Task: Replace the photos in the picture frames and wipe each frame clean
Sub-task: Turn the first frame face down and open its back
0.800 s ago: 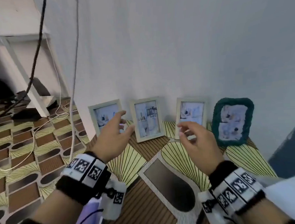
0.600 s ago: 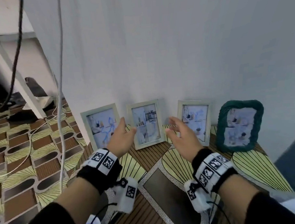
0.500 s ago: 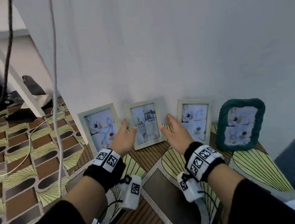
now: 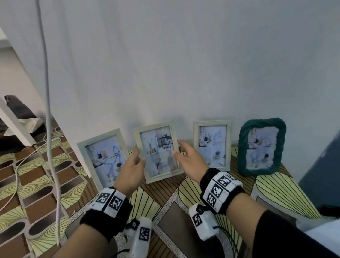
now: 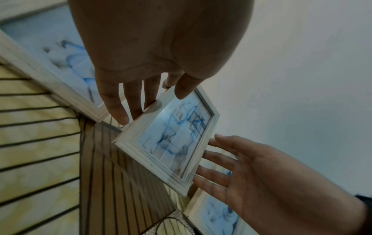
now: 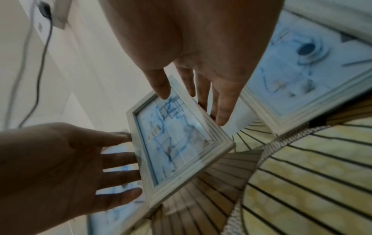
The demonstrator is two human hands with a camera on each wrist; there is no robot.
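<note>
Four picture frames stand along the wall on the table. The middle pale wooden frame [image 4: 157, 150] [image 5: 171, 139] [image 6: 177, 143] holds a photo with blue scribbles. My left hand [image 4: 138, 155] [image 5: 153, 101] pinches its left edge, thumb on the front and fingers behind. My right hand [image 4: 177, 149] [image 6: 187, 101] pinches the right edge the same way. This frame sits a little higher than its neighbours and looks just off the tabletop. The left pale frame [image 4: 103, 158], the right pale frame [image 4: 212, 144] and a green fuzzy frame [image 4: 261, 147] lean untouched.
The table's patterned cloth [image 4: 275, 192] runs toward me. Close behind the frames is a white wall. A white cable [image 4: 51, 153] hangs at the left over the patterned floor. Something white [image 4: 329, 237] lies at the bottom right, under a dark blue surface [image 4: 326, 161].
Both hands reached forward from mid-air, closed in on the middle frame from either side and took hold of it. The frame has come slightly up and forward.
</note>
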